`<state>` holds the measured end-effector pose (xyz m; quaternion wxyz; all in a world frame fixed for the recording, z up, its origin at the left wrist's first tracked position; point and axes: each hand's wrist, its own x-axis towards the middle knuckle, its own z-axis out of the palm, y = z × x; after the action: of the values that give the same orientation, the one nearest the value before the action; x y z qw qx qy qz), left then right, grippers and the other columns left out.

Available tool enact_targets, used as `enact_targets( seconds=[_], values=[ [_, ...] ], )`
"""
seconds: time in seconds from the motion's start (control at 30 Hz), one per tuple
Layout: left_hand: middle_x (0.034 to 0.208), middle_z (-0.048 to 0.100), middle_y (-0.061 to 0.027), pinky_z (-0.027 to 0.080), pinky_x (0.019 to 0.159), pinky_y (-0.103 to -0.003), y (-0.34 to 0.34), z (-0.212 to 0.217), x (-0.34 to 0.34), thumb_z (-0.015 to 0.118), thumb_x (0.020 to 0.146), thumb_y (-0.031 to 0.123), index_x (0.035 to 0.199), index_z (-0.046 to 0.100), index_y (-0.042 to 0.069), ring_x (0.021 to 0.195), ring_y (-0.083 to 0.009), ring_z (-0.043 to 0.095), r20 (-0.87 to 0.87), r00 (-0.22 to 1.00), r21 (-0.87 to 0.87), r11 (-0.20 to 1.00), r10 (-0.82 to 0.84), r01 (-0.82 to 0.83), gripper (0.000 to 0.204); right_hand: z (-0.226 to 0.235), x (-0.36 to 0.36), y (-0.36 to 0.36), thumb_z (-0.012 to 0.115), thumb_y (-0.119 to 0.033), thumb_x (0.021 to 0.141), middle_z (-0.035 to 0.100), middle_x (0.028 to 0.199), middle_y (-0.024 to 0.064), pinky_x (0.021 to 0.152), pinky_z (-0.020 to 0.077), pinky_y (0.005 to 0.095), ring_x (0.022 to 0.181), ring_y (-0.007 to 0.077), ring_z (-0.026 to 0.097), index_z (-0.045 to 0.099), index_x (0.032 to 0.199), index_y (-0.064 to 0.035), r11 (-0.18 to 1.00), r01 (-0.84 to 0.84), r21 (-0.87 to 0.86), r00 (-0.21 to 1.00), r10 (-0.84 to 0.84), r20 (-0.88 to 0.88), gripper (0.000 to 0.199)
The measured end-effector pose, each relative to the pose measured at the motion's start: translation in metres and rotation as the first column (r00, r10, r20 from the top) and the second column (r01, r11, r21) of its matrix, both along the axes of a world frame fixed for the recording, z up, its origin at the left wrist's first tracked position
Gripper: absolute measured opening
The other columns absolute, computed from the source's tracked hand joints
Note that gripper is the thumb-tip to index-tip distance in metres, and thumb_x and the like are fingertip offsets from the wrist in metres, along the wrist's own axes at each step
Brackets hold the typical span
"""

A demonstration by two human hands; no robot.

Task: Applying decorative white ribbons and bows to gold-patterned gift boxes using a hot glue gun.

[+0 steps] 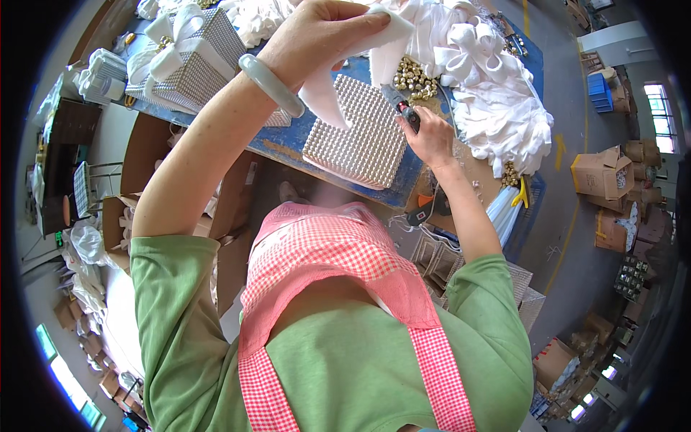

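My left hand (317,32), with a pale green bangle on its wrist, pinches a wide white ribbon strip (320,93) that hangs down over a silver studded box (360,133) lying on the blue table (288,144). My right hand (430,137) grips a dark glue gun (400,104) whose tip points toward the box's upper right edge. A small pile of gold bells (416,78) lies just behind the gun.
Finished silver boxes with white bows (188,54) stand at the back left. A heap of white ribbon bows (497,93) covers the right of the table. Cardboard cartons (597,173) sit on the floor at right, more boxes at left.
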<state>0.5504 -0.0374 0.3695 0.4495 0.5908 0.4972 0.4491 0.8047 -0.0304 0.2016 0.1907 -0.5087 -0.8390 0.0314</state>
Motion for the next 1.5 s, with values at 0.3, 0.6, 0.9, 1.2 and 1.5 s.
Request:
enact_targets(
  seconds=[0.3,0.6,0.9,1.2,1.5],
  values=[
    [0.067,0.059,0.0007,0.037,0.044,-0.017,-0.004,0.002,-0.004,0.064,0.081,0.042,0.099,0.067,0.005,0.051,-0.0032,0.05,-0.018,1.0,-0.016,1.0,0.0,-0.001,0.041,-0.005,-0.004,0.002,0.058,-0.042,0.083,0.064,0.081,0.0125,0.062,0.051,0.038,0.073,0.029,0.064,0.06,0.089,-0.0039,1.0,-0.009,-0.03,1.0,0.009,0.025,0.038],
    [0.07,0.061,0.0011,0.036,0.044,-0.017,-0.014,0.001,-0.006,0.064,0.082,0.037,0.1,0.067,0.006,0.051,-0.0027,0.05,0.008,1.0,-0.019,1.0,-0.014,0.014,0.036,0.011,-0.006,-0.006,0.059,-0.04,0.082,0.063,0.078,0.0109,0.063,0.0495,0.04,0.073,0.0308,0.062,0.058,0.084,-0.008,0.994,0.055,-0.091,0.996,-0.048,0.075,0.032],
    [0.104,0.053,-0.0074,0.046,0.069,-0.023,-0.103,-0.029,0.005,0.062,0.085,0.019,0.093,0.067,-0.002,0.083,-0.012,0.055,0.03,0.994,0.094,0.989,0.109,-0.112,0.024,0.012,0.032,-0.076,0.061,-0.037,0.084,0.064,0.068,0.0134,0.057,0.0471,0.0349,0.06,0.028,0.063,0.064,0.09,-0.003,0.892,0.257,-0.371,0.794,-0.414,-0.445,0.035],
    [0.07,0.048,0.0041,0.034,0.051,-0.018,-0.226,-0.102,0.04,0.056,0.089,0.013,0.077,0.06,-0.003,0.06,-0.0015,0.043,0.28,0.91,-0.572,0.814,0.307,-0.099,0.02,-0.027,0.038,-0.132,0.053,-0.036,0.09,0.064,0.087,0.004,0.053,0.0402,0.0213,0.06,0.0083,0.057,0.063,0.092,-0.0027,0.744,0.077,-0.664,0.428,-0.626,-0.652,0.035],
    [0.068,0.053,0.0051,0.035,0.052,-0.019,-0.256,-0.177,0.038,0.057,0.089,0.018,0.085,0.063,-0.001,0.06,-0.0015,0.045,0.269,0.873,-0.616,0.77,0.407,-0.17,0.02,-0.049,0.008,-0.129,0.056,-0.03,0.09,0.064,0.085,0.0066,0.053,0.0445,0.0208,0.061,0.0099,0.061,0.054,0.095,-0.0043,0.774,0.028,-0.633,0.327,-0.605,-0.725,0.027]
  ],
)
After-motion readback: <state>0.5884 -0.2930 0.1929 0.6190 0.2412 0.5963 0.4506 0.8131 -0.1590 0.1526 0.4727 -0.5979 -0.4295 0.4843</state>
